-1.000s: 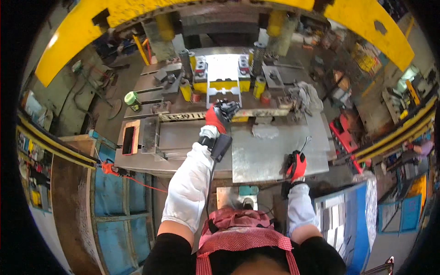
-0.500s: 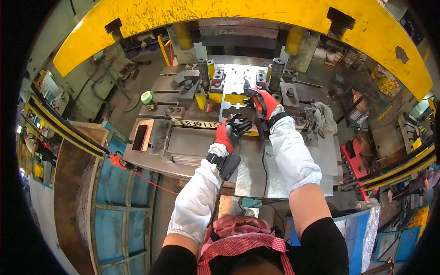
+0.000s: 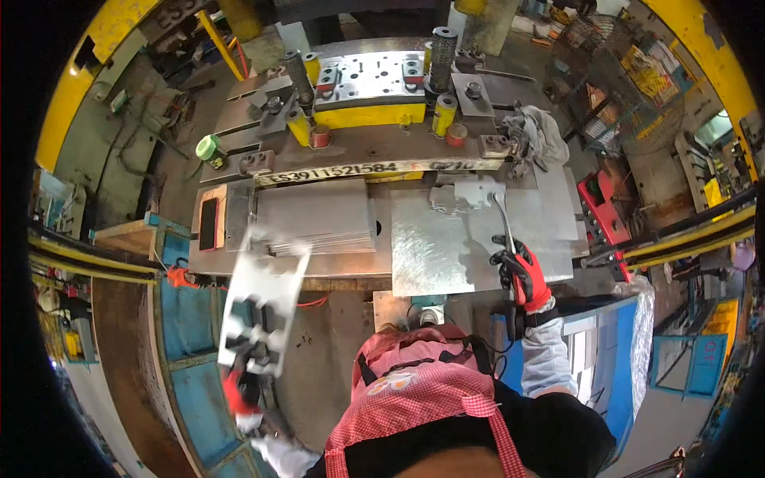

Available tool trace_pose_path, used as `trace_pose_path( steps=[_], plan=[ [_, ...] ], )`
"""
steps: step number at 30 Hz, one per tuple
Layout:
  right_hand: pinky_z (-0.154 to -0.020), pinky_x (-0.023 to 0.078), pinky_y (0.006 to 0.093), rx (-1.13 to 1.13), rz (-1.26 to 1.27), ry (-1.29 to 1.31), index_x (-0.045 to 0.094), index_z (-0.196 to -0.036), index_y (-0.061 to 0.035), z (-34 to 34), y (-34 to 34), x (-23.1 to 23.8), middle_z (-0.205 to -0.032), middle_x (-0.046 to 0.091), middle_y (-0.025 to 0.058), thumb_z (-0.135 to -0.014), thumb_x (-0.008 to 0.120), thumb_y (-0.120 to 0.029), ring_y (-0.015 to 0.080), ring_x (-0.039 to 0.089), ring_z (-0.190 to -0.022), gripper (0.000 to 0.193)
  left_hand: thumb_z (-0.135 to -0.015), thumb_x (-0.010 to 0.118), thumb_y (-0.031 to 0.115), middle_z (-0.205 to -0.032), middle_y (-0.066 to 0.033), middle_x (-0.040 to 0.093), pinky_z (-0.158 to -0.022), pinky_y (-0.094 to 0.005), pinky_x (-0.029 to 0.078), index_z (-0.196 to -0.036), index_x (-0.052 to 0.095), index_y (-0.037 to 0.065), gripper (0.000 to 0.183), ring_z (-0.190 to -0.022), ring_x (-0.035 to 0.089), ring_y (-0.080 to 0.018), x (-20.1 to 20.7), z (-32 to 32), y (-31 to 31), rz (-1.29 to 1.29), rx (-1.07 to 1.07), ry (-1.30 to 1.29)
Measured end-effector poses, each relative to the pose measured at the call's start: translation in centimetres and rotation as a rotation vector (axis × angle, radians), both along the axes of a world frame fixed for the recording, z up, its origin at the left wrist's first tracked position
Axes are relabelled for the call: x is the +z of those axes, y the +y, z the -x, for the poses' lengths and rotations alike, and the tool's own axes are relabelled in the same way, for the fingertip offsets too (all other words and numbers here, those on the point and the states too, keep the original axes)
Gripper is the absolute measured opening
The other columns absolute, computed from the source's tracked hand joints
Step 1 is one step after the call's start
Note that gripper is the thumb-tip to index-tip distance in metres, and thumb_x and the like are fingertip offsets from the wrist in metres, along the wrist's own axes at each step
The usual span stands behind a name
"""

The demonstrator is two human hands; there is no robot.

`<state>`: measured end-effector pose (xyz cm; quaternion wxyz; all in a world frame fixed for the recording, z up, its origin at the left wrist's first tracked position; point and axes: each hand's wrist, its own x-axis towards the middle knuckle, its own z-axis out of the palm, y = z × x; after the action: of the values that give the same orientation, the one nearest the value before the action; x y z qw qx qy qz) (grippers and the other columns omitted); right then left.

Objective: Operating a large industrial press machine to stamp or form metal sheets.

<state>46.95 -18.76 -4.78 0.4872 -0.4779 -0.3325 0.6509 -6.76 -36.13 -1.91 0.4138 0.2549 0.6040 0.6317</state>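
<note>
At the lower left my left hand [image 3: 245, 390], in a red and black glove, grips a pale metal sheet [image 3: 263, 275] by its near end. Motion smears both; dark patches on the sheet may be cut-outs or fingers. My right hand [image 3: 526, 275], gloved alike, is closed around a long metal hand tool [image 3: 501, 213] with a rounded end. The tool's tip touches or hovers over small flat metal pieces [image 3: 476, 193] on a shiny metal plate [image 3: 430, 247]. A stack of metal sheets [image 3: 315, 211] lies to the left of this plate.
Beyond the work table stands a press die [image 3: 366, 115] with a yellow front and spring-wrapped posts [image 3: 443, 60]. A phone [image 3: 209, 223] and green-lidded container [image 3: 210, 150] are at left, a grey rag [image 3: 542, 137] and red box [image 3: 603, 215] at right. A blue bin [image 3: 190, 342] stands lower left.
Both hands have drawn back from the die. The left swung down left with the metal sheet; the right moved down right with the tool. The view has shifted, and the die's top now shows bare.
</note>
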Motion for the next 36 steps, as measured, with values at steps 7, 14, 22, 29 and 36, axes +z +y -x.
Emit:
trace_pose_path(
  steps=[7, 14, 22, 29, 36],
  plan=[
    [-0.044, 0.038, 0.0218, 0.008, 0.093, -0.066, 0.054, -0.114, -0.0057, 1.4, 0.7, -3.7, -0.081, 0.062, 0.0031, -0.087, 0.055, -0.020, 0.0061, 0.048, -0.053, 0.030, -0.089, 0.045, 0.025, -0.114, -0.0092, 0.052, -0.068, -0.0273, 0.046, -0.125, 0.046, 0.003, 0.042, -0.086, 0.053, -0.0161, -1.8, 16.3, -9.3, 0.198, 0.294, 0.369],
    [-0.043, 0.035, 0.0212, 0.030, 0.098, -0.049, 0.055, -0.110, -0.0082, 0.2, 4.2, -8.7, -0.081, 0.063, 0.0039, -0.087, 0.054, -0.023, 0.0073, 0.044, -0.049, 0.028, -0.092, 0.045, 0.026, -0.127, -0.0078, 0.045, -0.089, -0.0317, 0.040, -0.130, 0.041, 0.006, 0.044, -0.105, 0.049, -0.0181, -5.8, 35.4, -9.1, -0.110, 0.697, 0.490],
    [-0.047, 0.040, 0.0223, 0.249, 0.015, 0.013, 0.048, -0.119, -0.0021, 9.0, 3.2, -0.1, -0.081, 0.062, 0.0060, -0.086, 0.055, -0.014, 0.0081, 0.049, -0.053, 0.036, -0.090, 0.050, 0.027, -0.094, -0.0099, 0.066, -0.080, -0.0327, 0.049, -0.102, 0.062, -0.002, 0.033, -0.084, 0.063, -0.0205, -14.0, 10.4, 0.2, 0.347, 0.109, 0.302],
    [-0.049, 0.041, 0.0248, 0.597, -0.151, -0.434, 0.055, -0.108, -0.0041, 12.3, 16.3, -6.0, -0.077, 0.058, 0.0015, -0.080, 0.065, -0.025, 0.0076, 0.050, -0.056, 0.036, -0.091, 0.051, 0.022, -0.114, -0.0116, 0.058, -0.085, -0.0348, 0.048, -0.126, 0.046, 0.002, 0.040, -0.100, 0.059, -0.0221, -12.8, -8.1, 7.7, 0.248, -0.475, -0.240],
    [-0.047, 0.039, 0.0230, 0.619, -0.062, -0.141, 0.059, -0.100, -0.0056, 14.6, 13.6, 1.7, -0.078, 0.058, -0.0007, -0.082, 0.062, -0.019, 0.0067, 0.049, -0.056, 0.023, -0.093, 0.045, 0.029, -0.122, -0.0163, 0.052, -0.092, -0.0403, 0.044, -0.129, 0.040, 0.001, 0.046, -0.109, 0.053, -0.0286, -11.0, -12.7, 15.5, -0.107, -0.508, -0.692]
  ],
)
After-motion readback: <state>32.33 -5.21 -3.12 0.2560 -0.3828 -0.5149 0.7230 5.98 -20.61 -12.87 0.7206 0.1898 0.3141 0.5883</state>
